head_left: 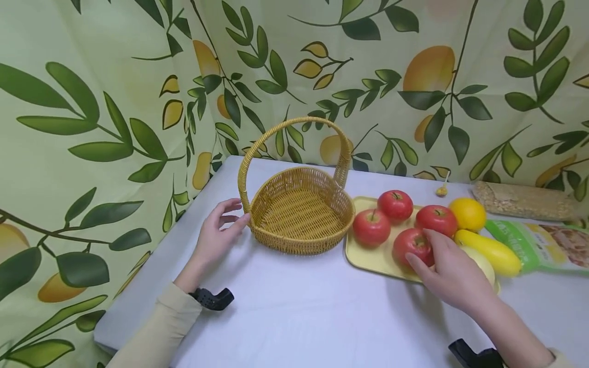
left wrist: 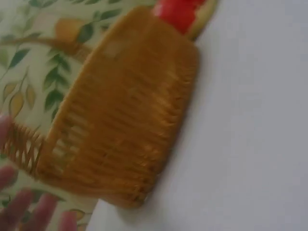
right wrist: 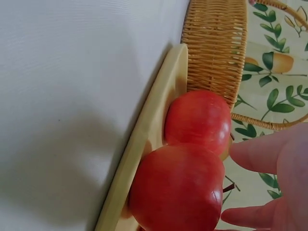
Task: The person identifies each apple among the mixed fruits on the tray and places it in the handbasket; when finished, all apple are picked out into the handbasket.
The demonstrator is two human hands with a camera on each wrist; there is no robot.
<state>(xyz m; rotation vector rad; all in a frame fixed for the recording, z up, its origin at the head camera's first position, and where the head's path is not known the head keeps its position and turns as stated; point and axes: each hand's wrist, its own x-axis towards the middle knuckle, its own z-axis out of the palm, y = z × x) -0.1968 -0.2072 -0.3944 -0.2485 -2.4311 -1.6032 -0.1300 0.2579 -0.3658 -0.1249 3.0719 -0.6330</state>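
A brown wicker basket (head_left: 301,244) with a tall arched handle stands on the white table, nothing inside it. At its left side is my left hand (head_left: 220,230), fingers loosely spread by the handle's foot; whether they touch is unclear. To the right, a pale yellow tray (head_left: 361,259) bears several red apples. Over the front right apple (head_left: 409,244) reaches my right hand (head_left: 453,273), thumb and fingers apart. The right wrist view shows those fingers (right wrist: 255,151) close to the stem side of an apple (right wrist: 178,185), not curled round it.
An orange (head_left: 467,214), a long yellow fruit or vegetable (head_left: 490,253) and a pale round one (head_left: 479,263) lie right of the apples. Farther right are a green packet (head_left: 520,243) and a clear bag of grains (head_left: 524,199). A patterned cloth hangs behind.
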